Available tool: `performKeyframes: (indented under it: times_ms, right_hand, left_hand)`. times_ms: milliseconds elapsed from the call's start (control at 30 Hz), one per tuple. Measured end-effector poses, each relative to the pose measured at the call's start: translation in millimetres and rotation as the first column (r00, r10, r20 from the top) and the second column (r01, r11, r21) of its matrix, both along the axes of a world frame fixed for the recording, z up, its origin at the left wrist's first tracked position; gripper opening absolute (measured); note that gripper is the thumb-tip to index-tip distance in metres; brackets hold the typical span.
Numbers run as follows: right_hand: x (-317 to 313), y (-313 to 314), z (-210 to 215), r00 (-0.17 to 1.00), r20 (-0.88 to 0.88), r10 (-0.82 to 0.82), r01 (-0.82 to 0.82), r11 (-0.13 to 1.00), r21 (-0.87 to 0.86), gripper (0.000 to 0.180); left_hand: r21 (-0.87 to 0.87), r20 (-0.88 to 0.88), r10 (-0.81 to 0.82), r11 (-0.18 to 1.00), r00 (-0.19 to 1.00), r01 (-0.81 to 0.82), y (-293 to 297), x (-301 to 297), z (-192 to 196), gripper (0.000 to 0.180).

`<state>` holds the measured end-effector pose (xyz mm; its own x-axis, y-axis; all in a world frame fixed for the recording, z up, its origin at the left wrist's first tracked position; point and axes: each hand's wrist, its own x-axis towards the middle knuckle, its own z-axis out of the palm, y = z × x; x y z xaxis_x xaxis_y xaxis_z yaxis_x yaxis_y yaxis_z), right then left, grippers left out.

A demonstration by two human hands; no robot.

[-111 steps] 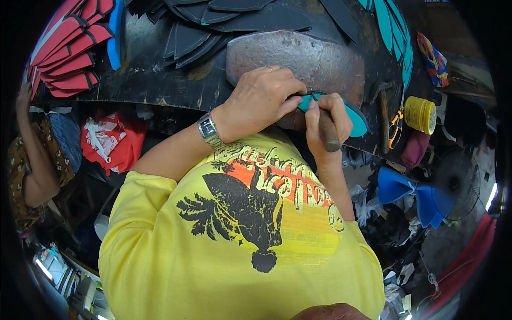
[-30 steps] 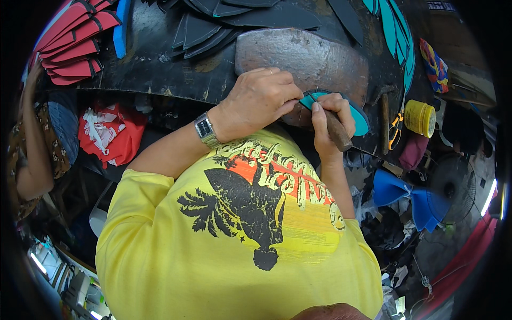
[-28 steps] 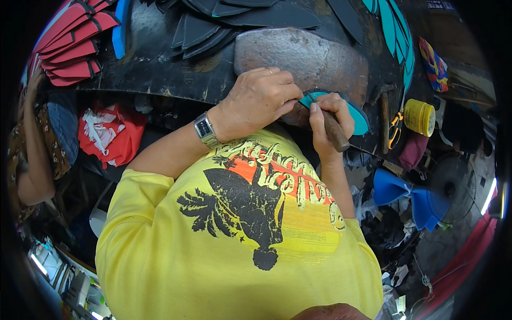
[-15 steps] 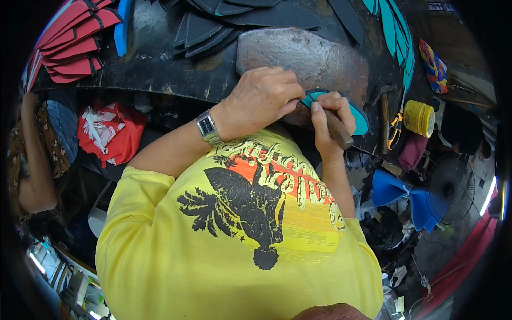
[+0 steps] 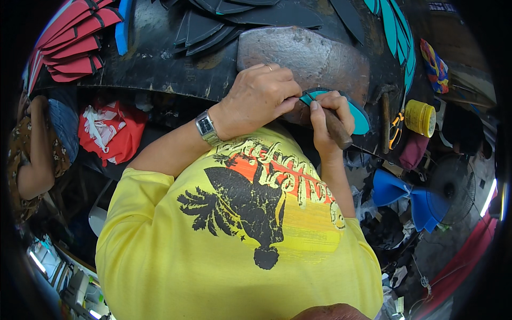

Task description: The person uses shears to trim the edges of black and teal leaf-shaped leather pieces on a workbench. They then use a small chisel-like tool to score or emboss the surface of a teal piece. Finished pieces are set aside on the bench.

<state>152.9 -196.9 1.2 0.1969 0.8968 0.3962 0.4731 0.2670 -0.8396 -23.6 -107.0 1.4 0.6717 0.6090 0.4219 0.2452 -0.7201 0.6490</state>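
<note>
On the near edge of a worn grey-brown slab (image 5: 304, 53) lies a teal sole (image 5: 360, 121) with a dark rim, long and rounded at its right end. My left hand (image 5: 261, 92) is closed, its thumb and fingers pinching the sole's left end. Wrapped round a wooden-handled tool (image 5: 338, 132) is my right hand (image 5: 332, 109), resting over the sole's middle. The tool's thin dark tip points left, toward my left fingertips, and touches or nearly touches the teal surface. Its exact kind is hidden by my fingers.
Black sole pieces (image 5: 200, 29) are piled beyond the slab, red ones (image 5: 74, 45) at far left, teal ones (image 5: 394, 32) at far right. A hammer (image 5: 385, 120), orange-handled scissors (image 5: 395, 130) and a yellow tub (image 5: 420, 118) are at right. Another person's arm (image 5: 40, 154) shows at left.
My hands and the sole stay nearly in place, with only slight finger movement. The other person's arm at the left has shifted a little.
</note>
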Motion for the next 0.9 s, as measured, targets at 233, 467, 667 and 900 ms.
performKeyframes:
  times_ms: [233, 467, 667, 900]
  right_hand:
    - [3.2, 0.4, -1.9, 0.997, 0.055, 0.053, -0.054, 0.998, 0.016, 0.016]
    - [2.3, 0.2, -1.5, 0.992, 0.118, 0.044, -0.046, 0.999, 0.021, 0.015]
    - [3.3, 0.7, -0.9, 0.994, -0.096, 0.048, -0.048, 0.999, -0.005, 0.013]
    - [2.5, 2.1, -0.5, 0.995, 0.07, 0.07, -0.07, 0.998, 0.002, 0.017]
  left_hand:
    - [0.018, -0.01, -0.013, 1.0, 1.0, 0.014, 0.4, 1.7, -0.7, 0.011]
    - [-0.005, 0.03, -0.016, 1.0, 0.999, 0.016, 1.3, 0.4, -2.7, 0.012]
    - [-0.001, -0.025, -0.04, 0.999, 0.999, 0.04, 2.3, -0.7, -0.7, 0.013]
    - [-0.004, -0.016, -0.05, 0.999, 0.999, 0.05, 3.2, -0.2, -0.6, 0.012]
